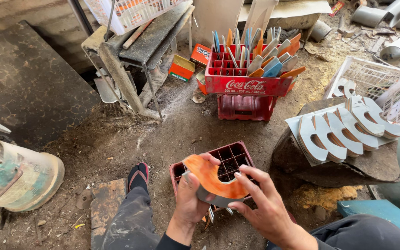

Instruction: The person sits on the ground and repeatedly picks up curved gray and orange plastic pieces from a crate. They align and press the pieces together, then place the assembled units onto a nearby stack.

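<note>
My left hand [190, 198] and my right hand [265, 203] together hold an orange crescent-shaped piece [211, 178], curved like a hook, with a grey piece under it. The left fingers wrap its left end and the right fingers pinch its right end. Below the hands sits a small red divided crate [237, 157] on the dirt. To the right, a row of several grey crescent pieces [343, 129] leans on a flat rock [348, 166].
Two stacked red bottle crates [246, 92] at the back hold several flat coloured pieces. A white plastic basket [385, 83] stands right, a metal bench [135, 46] back left, a worn drum [19, 176] far left. My sandalled foot [138, 175] rests on the ground.
</note>
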